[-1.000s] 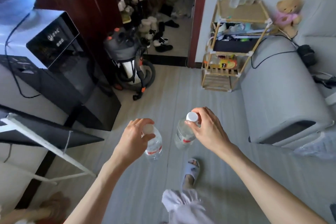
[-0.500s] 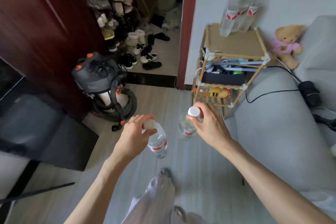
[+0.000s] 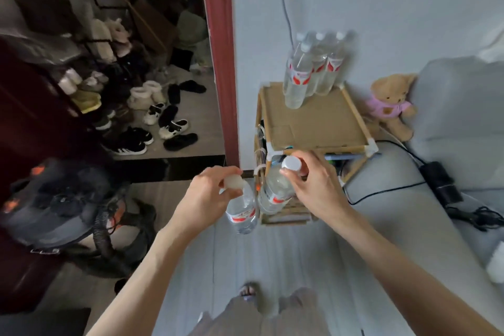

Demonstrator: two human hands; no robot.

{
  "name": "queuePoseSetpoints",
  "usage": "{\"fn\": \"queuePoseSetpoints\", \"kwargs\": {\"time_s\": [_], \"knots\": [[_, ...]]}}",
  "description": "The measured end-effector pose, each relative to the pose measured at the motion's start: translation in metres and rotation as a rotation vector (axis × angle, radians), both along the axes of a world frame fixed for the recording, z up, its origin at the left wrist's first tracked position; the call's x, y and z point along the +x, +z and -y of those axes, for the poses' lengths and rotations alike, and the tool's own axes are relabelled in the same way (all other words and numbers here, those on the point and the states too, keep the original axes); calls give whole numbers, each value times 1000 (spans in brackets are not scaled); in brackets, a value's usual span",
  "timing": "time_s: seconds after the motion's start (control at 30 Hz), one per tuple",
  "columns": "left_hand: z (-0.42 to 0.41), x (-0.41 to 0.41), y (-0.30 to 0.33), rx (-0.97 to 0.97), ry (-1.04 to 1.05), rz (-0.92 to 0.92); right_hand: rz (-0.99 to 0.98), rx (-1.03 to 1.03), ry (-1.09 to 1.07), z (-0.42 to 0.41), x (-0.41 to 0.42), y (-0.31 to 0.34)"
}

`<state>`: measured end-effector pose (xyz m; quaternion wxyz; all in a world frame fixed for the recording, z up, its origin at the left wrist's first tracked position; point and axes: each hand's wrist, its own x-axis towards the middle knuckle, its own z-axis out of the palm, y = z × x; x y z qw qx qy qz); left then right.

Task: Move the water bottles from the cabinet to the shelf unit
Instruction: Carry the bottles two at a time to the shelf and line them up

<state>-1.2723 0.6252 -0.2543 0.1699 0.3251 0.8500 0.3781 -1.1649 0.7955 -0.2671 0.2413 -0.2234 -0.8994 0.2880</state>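
My left hand (image 3: 210, 194) grips a clear water bottle (image 3: 242, 213) by its white cap, and the bottle hangs below the fingers. My right hand (image 3: 311, 185) holds a second water bottle (image 3: 274, 194) by the cap in the same way. Both bottles hang in front of the lower left corner of the bamboo shelf unit (image 3: 351, 106). Several water bottles with red labels (image 3: 313, 71) stand upright at the back of the shelf unit's cardboard top. The cabinet is out of view.
A grey sofa (image 3: 409, 213) with a black charger and cable (image 3: 439, 183) stands right of the shelf unit, a teddy bear (image 3: 390, 106) behind it. A vacuum cleaner (image 3: 62, 204) sits at the left. A red door frame (image 3: 218, 63) opens onto shoes (image 3: 163, 120).
I have walked toward the shelf unit with a bottle in each hand. The shelf unit is now much closer and the water dispenser has dropped out of view on the left.
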Motion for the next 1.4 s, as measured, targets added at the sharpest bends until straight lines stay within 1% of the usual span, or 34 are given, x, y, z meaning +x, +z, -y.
{"fn": "queuePoseSetpoints", "kwargs": {"time_s": [0.27, 0.4, 0.57, 0.77, 1.03, 1.2, 1.4], "knots": [[-112, -69, 17, 136, -63, -103, -65, -37, -88, -116, -70, 24], [-169, -90, 17, 179, -9, -141, -88, 13, -113, -182, -96, 32], [-237, -107, 15, 166, 96, -110, -52, 98, -21, -262, -125, 29], [-301, -124, 8, 100, 148, -104, 30, 31, 25, -333, -159, 21], [-343, -146, 1, 64, 114, -74, 104, -33, 48, -372, -192, 9], [-347, -161, 5, 1, 21, -94, 122, -107, 38, -380, -204, 10], [-330, -165, 3, 43, -152, -6, 163, -99, 263, -382, -191, 13]]}}
